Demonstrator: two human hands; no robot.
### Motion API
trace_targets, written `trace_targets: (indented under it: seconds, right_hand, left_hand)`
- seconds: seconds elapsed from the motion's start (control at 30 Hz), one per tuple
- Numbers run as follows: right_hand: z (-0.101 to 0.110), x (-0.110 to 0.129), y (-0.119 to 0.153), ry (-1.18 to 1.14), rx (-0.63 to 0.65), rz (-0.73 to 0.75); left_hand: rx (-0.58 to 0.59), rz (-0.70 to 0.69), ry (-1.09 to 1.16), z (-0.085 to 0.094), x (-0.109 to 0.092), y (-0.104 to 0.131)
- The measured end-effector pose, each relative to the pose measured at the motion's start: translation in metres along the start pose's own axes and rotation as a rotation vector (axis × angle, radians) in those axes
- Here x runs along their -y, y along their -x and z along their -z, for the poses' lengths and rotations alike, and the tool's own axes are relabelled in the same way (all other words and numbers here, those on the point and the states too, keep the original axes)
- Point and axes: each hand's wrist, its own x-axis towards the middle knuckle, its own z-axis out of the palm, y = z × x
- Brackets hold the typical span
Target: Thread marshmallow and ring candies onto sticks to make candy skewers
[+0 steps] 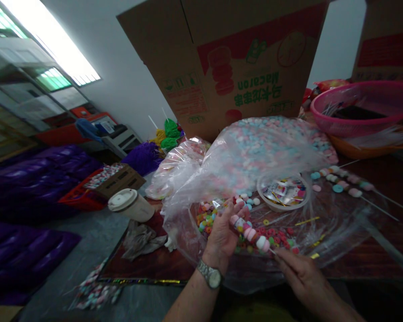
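Observation:
A skewer of pink, white and brown marshmallow-like candies slants between my two hands, above a clear plastic bag. My left hand, with a watch on its wrist, is closed around the skewer's upper end. My right hand pinches the bare white stick at its lower end. Beneath lie red ring candies and small yellow and green candies. Just behind my hands stands a round tub with printed labels and gold ties. Finished-looking candy skewers lie on the table's right side.
A large bag of pastel candies leans against a cardboard box. A white lidded cup is tilted at the left table edge. Pink basin stands at the right; purple sacks lie at the left.

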Motion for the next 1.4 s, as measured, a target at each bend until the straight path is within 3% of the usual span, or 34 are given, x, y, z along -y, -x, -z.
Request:
trace_targets:
  seconds: [0.1, 0.3, 0.47, 0.6, 0.8, 0.9, 1.0, 1.1, 1.2, 1.27, 1.4]
  right_hand:
    - [0.002, 0.000, -0.002, 0.055, -0.004, 0.065]
    - [-0.001, -0.016, -0.002, 0.577, -0.337, 0.369]
    - [-0.002, -0.020, -0.002, 0.682, -0.380, 0.445]
    - [-0.007, -0.014, 0.000, 0.397, -0.188, 0.312]
    - [-0.009, 0.013, 0.003, -0.383, 0.190, -0.176]
    - [-0.010, 0.014, -0.001, -0.723, 0.275, -0.396]
    - [-0.010, 0.009, -0.005, -0.864, 0.298, -0.506]
    - [-0.010, 0.002, -0.007, -0.548, 0.199, -0.346]
    - [-0.011, -0.008, -0.004, 0.059, -0.044, 0.101]
    - [-0.010, -0.015, -0.003, 0.402, -0.212, 0.317]
    - [0.002, -0.018, -0.004, 0.773, -0.385, 0.400]
  left_hand:
    - [0.002, 0.029, 0.049, -0.001, -0.011, -0.004]
    - [-0.164, 0.098, 0.227, -0.011, -0.015, -0.002]
    - [-0.260, 0.113, 0.179, -0.012, -0.006, -0.002]
    - [-0.262, 0.062, 0.175, -0.011, 0.001, -0.004]
    - [-0.071, -0.038, 0.172, -0.009, 0.001, -0.003]
    - [0.029, -0.002, 0.165, -0.009, 0.006, 0.002]
    - [0.088, 0.050, 0.151, -0.011, 0.011, 0.008]
    - [0.053, 0.085, 0.141, -0.012, 0.012, 0.008]
    - [-0.091, 0.080, 0.079, -0.014, 0.009, 0.002]
    - [-0.187, 0.072, 0.011, -0.016, 0.007, -0.001]
    - [-0.280, 0.134, -0.038, -0.020, 0.010, 0.000]
